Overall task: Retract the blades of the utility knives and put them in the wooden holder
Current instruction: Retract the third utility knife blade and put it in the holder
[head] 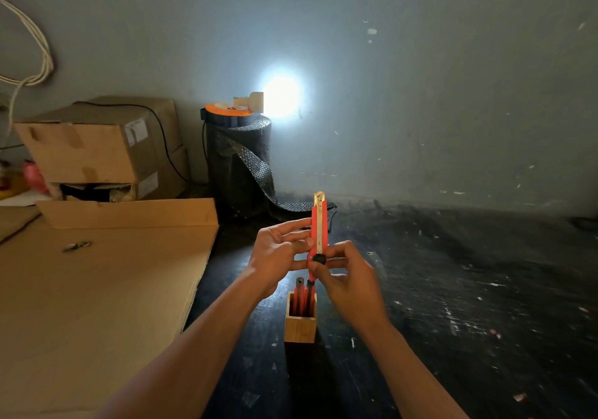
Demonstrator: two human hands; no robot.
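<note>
I hold a red utility knife [318, 224] upright above the table, tip pointing up. Its black slider sits low on the handle and only a short bit of blade shows at the top. My left hand [281, 250] grips the knife's body from the left. My right hand [346, 276] holds its lower end, thumb on the slider. Directly below stands a small square wooden holder [300, 326] on the dark table, with two red and black knives [302, 295] standing in it.
A large flat cardboard sheet [97, 289] covers the table's left side. Behind it are stacked cardboard boxes [97, 146] and a roll of black bubble wrap [239, 159] with a lit lamp [255, 101] on top. The dark table surface [469, 289] stretches to the right.
</note>
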